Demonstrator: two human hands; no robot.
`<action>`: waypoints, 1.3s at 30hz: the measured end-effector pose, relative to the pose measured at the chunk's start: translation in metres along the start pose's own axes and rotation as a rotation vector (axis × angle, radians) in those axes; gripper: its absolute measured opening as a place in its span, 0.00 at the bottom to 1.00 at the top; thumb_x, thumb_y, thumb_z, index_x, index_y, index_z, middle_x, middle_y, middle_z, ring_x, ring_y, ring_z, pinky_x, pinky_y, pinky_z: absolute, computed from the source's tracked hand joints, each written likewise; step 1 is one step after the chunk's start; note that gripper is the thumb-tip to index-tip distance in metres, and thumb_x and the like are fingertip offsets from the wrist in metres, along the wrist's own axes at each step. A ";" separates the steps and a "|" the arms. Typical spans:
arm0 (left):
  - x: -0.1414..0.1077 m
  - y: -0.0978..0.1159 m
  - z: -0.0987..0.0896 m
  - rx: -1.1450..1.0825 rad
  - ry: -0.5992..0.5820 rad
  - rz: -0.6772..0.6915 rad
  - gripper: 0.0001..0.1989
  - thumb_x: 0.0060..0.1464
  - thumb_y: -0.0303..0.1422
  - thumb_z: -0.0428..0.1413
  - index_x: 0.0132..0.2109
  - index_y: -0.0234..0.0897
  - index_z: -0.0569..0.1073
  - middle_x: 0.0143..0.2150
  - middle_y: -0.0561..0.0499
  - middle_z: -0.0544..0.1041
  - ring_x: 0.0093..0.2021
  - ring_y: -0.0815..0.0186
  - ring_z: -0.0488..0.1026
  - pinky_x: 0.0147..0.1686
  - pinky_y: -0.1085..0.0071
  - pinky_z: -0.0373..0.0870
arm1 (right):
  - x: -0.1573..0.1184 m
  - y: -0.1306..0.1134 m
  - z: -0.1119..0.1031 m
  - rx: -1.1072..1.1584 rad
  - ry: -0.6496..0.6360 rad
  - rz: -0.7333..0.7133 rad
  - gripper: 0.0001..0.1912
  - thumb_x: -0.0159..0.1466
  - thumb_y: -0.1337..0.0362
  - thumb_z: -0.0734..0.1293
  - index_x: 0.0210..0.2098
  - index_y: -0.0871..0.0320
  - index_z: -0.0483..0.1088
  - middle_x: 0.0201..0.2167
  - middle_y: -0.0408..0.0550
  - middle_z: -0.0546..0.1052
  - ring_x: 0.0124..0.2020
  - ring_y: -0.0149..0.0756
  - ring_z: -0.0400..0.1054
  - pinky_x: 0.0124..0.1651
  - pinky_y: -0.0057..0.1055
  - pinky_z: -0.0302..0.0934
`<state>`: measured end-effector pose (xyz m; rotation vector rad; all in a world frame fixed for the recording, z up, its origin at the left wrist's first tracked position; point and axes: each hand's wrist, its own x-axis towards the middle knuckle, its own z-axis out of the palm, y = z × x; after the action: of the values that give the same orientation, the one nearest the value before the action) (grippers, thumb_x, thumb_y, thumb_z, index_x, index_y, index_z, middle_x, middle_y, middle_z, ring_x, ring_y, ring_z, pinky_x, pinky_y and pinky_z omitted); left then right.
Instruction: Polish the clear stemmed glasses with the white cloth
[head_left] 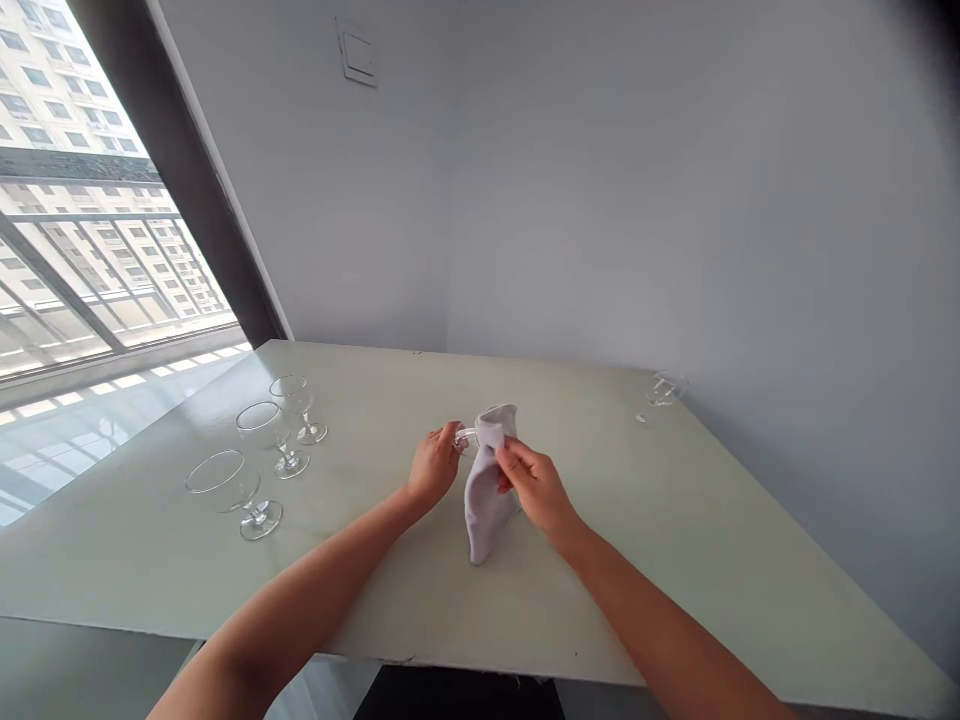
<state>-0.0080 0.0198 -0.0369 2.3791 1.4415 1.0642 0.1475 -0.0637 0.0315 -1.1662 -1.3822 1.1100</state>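
Left hand [436, 466] is closed on a glass [469, 436] near its foot while the right hand [537, 490] pinches a cloth [485, 495] around its other end, inward of the bench's [555, 625] front edge: apparently wiping, which next calls for gentle turning.

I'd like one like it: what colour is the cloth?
The cloth is a plain, pale lilac-grey, seen best in the head view.

Likely a home: an apartment room. Far left of the left hand [436, 464], past a dark frame [169, 150]: metal railing [82, 217], multi-storey block [49, 105] outside. Up-left of that hand: wall switch [359, 56], plain pale wall [375, 200]. Nearer left: stemmed glasses [291, 463] on a pale tabletop [375, 390].
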 end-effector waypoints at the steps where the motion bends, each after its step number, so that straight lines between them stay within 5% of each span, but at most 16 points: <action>1: 0.000 -0.001 -0.002 0.023 0.000 0.011 0.10 0.54 0.26 0.46 0.44 0.39 0.64 0.34 0.49 0.73 0.36 0.63 0.70 0.36 0.68 0.63 | -0.001 0.004 0.000 -0.057 -0.045 0.003 0.16 0.58 0.54 0.62 0.41 0.55 0.69 0.22 0.41 0.66 0.25 0.31 0.61 0.30 0.29 0.60; 6: -0.001 0.005 -0.010 0.140 -0.054 0.169 0.15 0.50 0.20 0.45 0.43 0.36 0.65 0.32 0.49 0.73 0.35 0.64 0.68 0.38 0.67 0.63 | 0.002 0.026 0.002 -0.030 -0.229 0.114 0.21 0.54 0.60 0.66 0.48 0.54 0.65 0.23 0.42 0.71 0.26 0.34 0.67 0.28 0.31 0.64; 10: -0.003 0.014 -0.012 0.272 -0.113 0.300 0.12 0.50 0.22 0.47 0.43 0.35 0.66 0.30 0.48 0.72 0.33 0.63 0.68 0.37 0.65 0.62 | 0.011 0.041 0.003 0.037 -0.158 0.201 0.19 0.50 0.60 0.70 0.42 0.57 0.70 0.21 0.43 0.72 0.23 0.34 0.68 0.22 0.29 0.63; 13: -0.003 0.016 -0.016 0.304 -0.046 0.371 0.15 0.52 0.23 0.47 0.47 0.36 0.65 0.34 0.46 0.73 0.38 0.61 0.68 0.45 0.60 0.60 | 0.015 0.043 -0.003 0.236 -0.079 0.294 0.15 0.49 0.60 0.71 0.34 0.60 0.71 0.20 0.42 0.71 0.21 0.32 0.68 0.20 0.26 0.62; 17: -0.001 0.013 -0.021 0.312 -0.008 0.480 0.19 0.53 0.22 0.44 0.52 0.38 0.64 0.31 0.48 0.72 0.34 0.64 0.69 0.44 0.62 0.60 | 0.014 0.036 -0.016 0.470 -0.130 0.376 0.16 0.51 0.55 0.70 0.32 0.61 0.69 0.23 0.44 0.72 0.20 0.30 0.68 0.20 0.26 0.63; 23: -0.002 0.017 -0.025 0.239 -0.147 0.445 0.18 0.56 0.28 0.44 0.53 0.39 0.64 0.27 0.50 0.71 0.29 0.66 0.68 0.34 0.68 0.59 | 0.000 0.032 -0.021 0.182 -0.184 0.261 0.20 0.54 0.50 0.66 0.37 0.59 0.69 0.24 0.44 0.73 0.24 0.35 0.70 0.27 0.33 0.66; 26: 0.002 0.022 -0.034 0.030 -0.348 0.309 0.16 0.54 0.34 0.49 0.50 0.43 0.67 0.27 0.52 0.73 0.28 0.67 0.69 0.32 0.71 0.60 | -0.011 0.032 -0.030 -0.202 -0.231 -0.019 0.13 0.56 0.54 0.65 0.37 0.55 0.71 0.28 0.45 0.74 0.31 0.35 0.69 0.34 0.33 0.65; 28: 0.007 0.024 -0.043 -0.179 -0.667 0.260 0.12 0.51 0.36 0.52 0.44 0.45 0.72 0.27 0.55 0.73 0.26 0.69 0.69 0.28 0.74 0.60 | -0.017 0.031 -0.039 -0.430 -0.347 -0.193 0.09 0.58 0.57 0.64 0.33 0.54 0.72 0.31 0.45 0.74 0.33 0.34 0.68 0.37 0.33 0.63; 30: 0.011 0.029 -0.050 -0.343 -0.984 0.252 0.08 0.49 0.35 0.53 0.37 0.43 0.74 0.26 0.56 0.73 0.24 0.70 0.68 0.25 0.75 0.61 | -0.020 0.031 -0.048 -0.499 -0.444 -0.242 0.08 0.58 0.59 0.64 0.30 0.54 0.72 0.32 0.45 0.75 0.33 0.34 0.68 0.39 0.33 0.62; 31: 0.012 0.032 -0.052 -0.364 -1.035 0.252 0.07 0.49 0.35 0.52 0.36 0.43 0.74 0.26 0.55 0.73 0.25 0.69 0.69 0.25 0.75 0.62 | -0.021 0.032 -0.050 -0.455 -0.441 -0.198 0.08 0.57 0.59 0.65 0.30 0.54 0.72 0.31 0.45 0.75 0.33 0.34 0.68 0.38 0.33 0.62; 32: 0.012 0.037 -0.052 -0.332 -0.977 0.254 0.08 0.50 0.34 0.52 0.37 0.42 0.74 0.28 0.54 0.74 0.27 0.68 0.69 0.27 0.74 0.63 | -0.021 0.032 -0.052 -0.366 -0.396 -0.117 0.08 0.56 0.58 0.66 0.30 0.55 0.72 0.30 0.45 0.75 0.32 0.34 0.68 0.36 0.33 0.63; 36: 0.003 0.059 -0.046 0.048 -0.333 0.409 0.18 0.53 0.28 0.49 0.52 0.42 0.66 0.38 0.45 0.74 0.41 0.61 0.69 0.46 0.60 0.61 | -0.022 0.030 -0.046 0.234 -0.090 0.290 0.15 0.49 0.54 0.70 0.30 0.60 0.70 0.21 0.43 0.71 0.23 0.31 0.66 0.24 0.29 0.62; 39: 0.000 0.066 -0.044 0.136 -0.219 0.551 0.17 0.56 0.29 0.47 0.53 0.42 0.65 0.35 0.46 0.74 0.39 0.63 0.69 0.48 0.57 0.58 | -0.030 0.021 -0.039 0.483 -0.015 0.375 0.15 0.50 0.55 0.70 0.30 0.59 0.68 0.19 0.41 0.68 0.19 0.28 0.63 0.20 0.24 0.58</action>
<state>0.0108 -0.0243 0.0266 2.9734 0.8245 0.7754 0.1900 -0.0890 0.0116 -1.0753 -0.8463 1.6125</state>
